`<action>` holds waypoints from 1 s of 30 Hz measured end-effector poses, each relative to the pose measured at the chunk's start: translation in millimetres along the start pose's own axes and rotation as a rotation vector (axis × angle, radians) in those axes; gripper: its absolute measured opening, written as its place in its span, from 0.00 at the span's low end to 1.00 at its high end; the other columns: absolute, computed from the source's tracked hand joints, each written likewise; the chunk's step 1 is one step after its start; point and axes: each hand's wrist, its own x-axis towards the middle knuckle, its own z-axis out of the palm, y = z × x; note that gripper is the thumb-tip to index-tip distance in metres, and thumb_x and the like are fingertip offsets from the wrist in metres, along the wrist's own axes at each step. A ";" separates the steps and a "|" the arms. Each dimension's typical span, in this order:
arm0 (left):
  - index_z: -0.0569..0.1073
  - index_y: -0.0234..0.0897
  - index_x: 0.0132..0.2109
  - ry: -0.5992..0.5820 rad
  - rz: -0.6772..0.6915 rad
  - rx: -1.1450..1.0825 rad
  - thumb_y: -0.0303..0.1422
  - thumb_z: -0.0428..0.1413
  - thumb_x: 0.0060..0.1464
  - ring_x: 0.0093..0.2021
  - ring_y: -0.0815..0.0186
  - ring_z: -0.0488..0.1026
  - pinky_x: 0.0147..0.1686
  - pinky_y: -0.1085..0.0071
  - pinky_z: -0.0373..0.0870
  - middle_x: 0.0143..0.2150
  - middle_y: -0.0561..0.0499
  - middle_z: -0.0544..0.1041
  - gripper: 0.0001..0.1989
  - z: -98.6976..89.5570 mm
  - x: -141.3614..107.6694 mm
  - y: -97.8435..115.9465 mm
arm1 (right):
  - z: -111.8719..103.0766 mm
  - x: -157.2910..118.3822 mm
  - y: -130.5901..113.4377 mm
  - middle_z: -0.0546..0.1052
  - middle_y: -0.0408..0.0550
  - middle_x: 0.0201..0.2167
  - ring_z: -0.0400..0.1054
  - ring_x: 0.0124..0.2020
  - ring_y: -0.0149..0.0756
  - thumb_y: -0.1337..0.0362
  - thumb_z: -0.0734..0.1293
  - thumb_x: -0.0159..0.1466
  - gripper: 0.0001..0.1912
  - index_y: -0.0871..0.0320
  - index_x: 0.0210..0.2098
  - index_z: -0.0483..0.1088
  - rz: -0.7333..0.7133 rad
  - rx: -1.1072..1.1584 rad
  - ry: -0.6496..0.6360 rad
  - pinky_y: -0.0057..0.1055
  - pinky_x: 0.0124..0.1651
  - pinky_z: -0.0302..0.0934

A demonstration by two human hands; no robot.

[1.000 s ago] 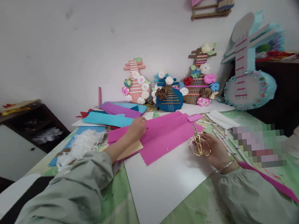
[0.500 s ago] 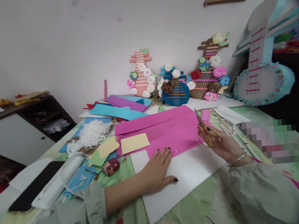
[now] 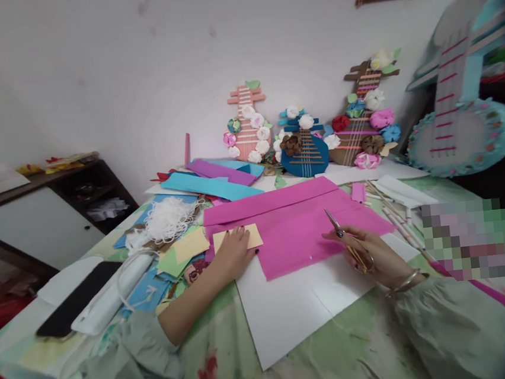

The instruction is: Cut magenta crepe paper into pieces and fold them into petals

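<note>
Two bare hands over the green-patterned bench [image 3: 314, 362]. Nearest: glossy white rectangular sheet [image 3: 287, 320], partly under wide magenta paper [image 3: 296, 233]. Right hand [image 3: 377, 256] grips gold-handled metal scissors [image 3: 332, 219], blades apparently together, tip over the magenta paper. Left hand [image 3: 234, 255] lies flat, fingers extended on a pale-yellow rectangular card [image 3: 254, 236] at the paper's left. Far: dark-blue lute-shaped craft [image 3: 315, 150]. Risks: lowering the scissors could nick the paper; dragging the left hand could skew card and paper together.

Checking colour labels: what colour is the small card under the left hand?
Pale yellow; the card shows best in the head view, under the left hand.
</note>
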 end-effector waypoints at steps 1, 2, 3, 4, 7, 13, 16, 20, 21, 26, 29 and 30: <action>0.62 0.25 0.57 -0.014 -0.002 0.000 0.37 0.45 0.62 0.63 0.49 0.57 0.57 0.48 0.58 0.60 0.28 0.62 0.22 2.9 -2.9 -1.0 | -0.6 1.4 2.9 0.73 0.42 0.15 0.57 0.09 0.24 0.53 0.71 0.54 0.19 0.58 0.40 0.71 -0.010 -0.032 0.004 0.20 0.10 0.45; 0.61 0.25 0.58 -0.025 0.000 -0.001 0.38 0.44 0.62 0.63 0.49 0.57 0.57 0.49 0.57 0.61 0.29 0.61 0.24 5.7 -6.6 1.7 | -0.8 2.5 5.5 0.70 0.40 0.12 0.56 0.09 0.25 0.52 0.71 0.54 0.20 0.58 0.40 0.71 -0.009 -0.065 0.011 0.20 0.10 0.45; 0.60 0.25 0.59 -0.035 0.009 -0.003 0.40 0.43 0.62 0.64 0.50 0.56 0.58 0.50 0.56 0.62 0.30 0.60 0.25 8.3 -10.5 7.5 | -0.7 3.3 7.5 0.67 0.38 0.10 0.56 0.09 0.26 0.50 0.70 0.54 0.21 0.58 0.41 0.71 -0.003 -0.096 0.016 0.20 0.10 0.44; 0.58 0.24 0.61 -0.040 0.022 -0.004 0.41 0.43 0.63 0.65 0.51 0.53 0.60 0.51 0.55 0.63 0.31 0.58 0.27 10.2 -14.2 15.3 | -0.3 3.7 8.9 0.66 0.38 0.09 0.56 0.09 0.26 0.49 0.69 0.55 0.22 0.59 0.41 0.71 0.004 -0.123 0.017 0.20 0.10 0.44; 0.55 0.23 0.62 -0.054 0.129 -0.008 0.42 0.42 0.63 0.65 0.53 0.53 0.61 0.59 0.54 0.65 0.32 0.56 0.29 10.3 -18.5 38.3 | 1.9 2.8 9.1 0.65 0.38 0.08 0.56 0.09 0.26 0.47 0.67 0.56 0.24 0.60 0.43 0.70 0.016 -0.197 0.008 0.19 0.11 0.44; 0.57 0.24 0.61 0.041 0.028 0.039 0.33 0.43 0.62 0.64 0.50 0.55 0.59 0.52 0.55 0.62 0.32 0.60 0.23 -3.1 -3.1 9.9 | 2.9 -0.1 5.6 0.66 0.40 0.08 0.57 0.10 0.27 0.44 0.66 0.55 0.28 0.61 0.44 0.69 0.024 -0.234 -0.009 0.20 0.12 0.46; 0.65 0.24 0.54 0.005 -0.032 0.055 0.41 0.49 0.58 0.56 0.44 0.65 0.50 0.51 0.63 0.53 0.29 0.69 0.25 -6.7 -4.2 -21.1 | 3.2 0.6 6.0 0.66 0.39 0.08 0.57 0.10 0.28 0.43 0.68 0.52 0.29 0.59 0.42 0.68 0.041 -0.222 0.004 0.20 0.12 0.45; 0.69 0.34 0.48 -0.052 0.039 0.048 0.43 0.47 0.60 0.49 0.56 0.71 0.47 0.63 0.66 0.48 0.40 0.74 0.18 -10.1 -11.7 -36.9 | 4.1 2.7 6.9 0.66 0.40 0.07 0.56 0.08 0.28 0.43 0.69 0.50 0.26 0.58 0.38 0.68 0.052 -0.243 0.026 0.20 0.10 0.44; 0.69 0.36 0.46 -0.056 0.056 0.048 0.43 0.45 0.62 0.47 0.58 0.72 0.46 0.65 0.67 0.47 0.43 0.74 0.17 -11.4 -12.6 -36.7 | 4.2 3.1 6.9 0.66 0.40 0.07 0.56 0.08 0.28 0.44 0.69 0.51 0.25 0.58 0.37 0.69 0.049 -0.245 0.027 0.20 0.10 0.43; 0.71 0.33 0.39 0.002 0.065 0.123 0.35 0.39 0.66 0.34 0.63 0.74 0.35 0.69 0.69 0.34 0.45 0.76 0.18 -19.9 -9.6 -25.2 | 5.3 1.6 4.9 0.66 0.39 0.08 0.57 0.08 0.28 0.45 0.69 0.51 0.23 0.57 0.35 0.69 0.044 -0.232 0.036 0.21 0.10 0.42; 0.70 0.30 0.45 0.099 0.077 0.194 0.33 0.37 0.66 0.39 0.59 0.75 0.38 0.64 0.70 0.39 0.40 0.76 0.18 -20.6 -6.9 -6.5 | 5.6 1.0 4.4 0.66 0.40 0.08 0.57 0.08 0.28 0.44 0.68 0.52 0.24 0.57 0.36 0.69 0.049 -0.241 0.031 0.21 0.10 0.42; 0.69 0.30 0.48 0.132 0.092 0.211 0.33 0.37 0.66 0.44 0.57 0.74 0.40 0.62 0.71 0.44 0.37 0.75 0.18 -18.7 -6.4 2.5 | 5.4 1.3 4.7 0.66 0.40 0.08 0.57 0.08 0.28 0.44 0.68 0.52 0.24 0.57 0.36 0.68 0.051 -0.246 0.031 0.21 0.10 0.42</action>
